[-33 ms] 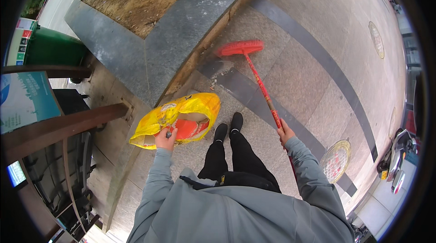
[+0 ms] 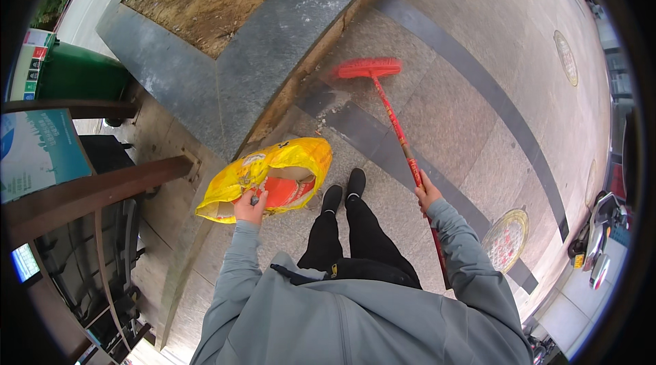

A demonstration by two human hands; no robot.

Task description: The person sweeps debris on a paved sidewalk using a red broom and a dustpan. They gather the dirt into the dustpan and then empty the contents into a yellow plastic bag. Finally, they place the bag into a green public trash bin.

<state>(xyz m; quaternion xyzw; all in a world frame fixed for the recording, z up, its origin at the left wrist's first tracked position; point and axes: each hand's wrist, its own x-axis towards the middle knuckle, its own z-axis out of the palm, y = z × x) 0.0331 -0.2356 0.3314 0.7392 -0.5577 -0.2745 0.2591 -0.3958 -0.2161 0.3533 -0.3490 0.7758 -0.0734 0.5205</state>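
Note:
My left hand [image 2: 250,206] is closed around the gathered near edge of a yellow plastic bag [image 2: 273,156]. The bag's mouth gapes toward me and shows an orange-red surface inside. A small dark grey rounded piece pokes out by my thumb; what it belongs to is hidden. My right hand [image 2: 428,192] wraps around the red, worn handle of a broom [image 2: 391,118]. Ahead of me, the broom's red head [image 2: 369,68] is over the paving beside the planter, blurred at its left end. Small pale debris [image 2: 322,119] lies on the paving between broom head and bag.
A grey stone planter [image 2: 263,64] with bare soil stands ahead to the left. Farther left are a green bin [image 2: 78,71], a brown-framed rack [image 2: 102,194] and black bins [image 2: 68,269]. A round manhole cover [image 2: 506,241] lies right, with a parked motorbike [image 2: 598,235] beyond.
The broom head has shifted slightly to the right and away from me, and its handle has tilted a little with my right hand. The bag and my left hand are nearly still.

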